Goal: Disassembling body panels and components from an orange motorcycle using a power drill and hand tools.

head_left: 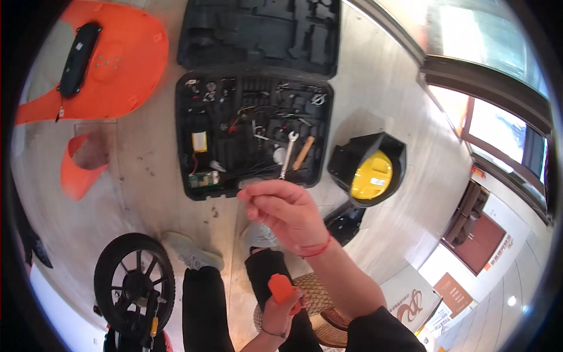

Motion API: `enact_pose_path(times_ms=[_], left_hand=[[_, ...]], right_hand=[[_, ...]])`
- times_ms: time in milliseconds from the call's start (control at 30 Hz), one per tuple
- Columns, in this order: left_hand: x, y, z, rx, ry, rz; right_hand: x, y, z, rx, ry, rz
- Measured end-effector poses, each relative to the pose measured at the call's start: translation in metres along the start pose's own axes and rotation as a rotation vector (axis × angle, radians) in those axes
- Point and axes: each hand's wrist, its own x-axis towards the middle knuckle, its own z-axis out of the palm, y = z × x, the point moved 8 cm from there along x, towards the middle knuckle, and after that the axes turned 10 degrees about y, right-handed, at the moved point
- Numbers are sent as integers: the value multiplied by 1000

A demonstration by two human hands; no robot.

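My right hand (288,212) is over the near edge of the open black tool case (255,193), fingertips pinched together; what they hold, if anything, is too small to make out. Lower down, by my knee, my left hand (280,314) grips a small orange plastic piece (281,287) with a rounded end. Inside the case lie a wrench (288,154), a wooden-handled tool (304,152), a white and yellow battery pack (200,142), a green circuit board (204,179), and loose wires and small metal parts.
A large orange shell (132,58) with a black module (79,58) lies far left, above a curved orange piece (82,173). A black housing with a yellow insert (373,176) stands right of the case. A spoked wheel (135,281) is near left; a cardboard box (413,299) near right.
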Motion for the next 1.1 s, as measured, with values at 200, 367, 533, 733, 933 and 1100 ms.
enact_pose_path(times_ms=[200, 367, 533, 733, 933, 1100], left_hand=[[6, -8, 2, -4, -9, -19], [4, -4, -2, -30, 51, -5], [5, 1, 0, -70, 62, 35], [3, 8, 4, -151, 66, 17], [-3, 22, 9, -194, 60, -12], [-6, 27, 10, -216, 18, -51]], right_hand=[[23, 20, -62, -132, 414, -29], [48, 78, -100, -348, 545, 79], [90, 115, -95, -485, 461, 60], [136, 117, -96, -904, 416, -129], [153, 70, -64, -1152, 501, -381], [186, 52, -26, -1415, 453, -570]])
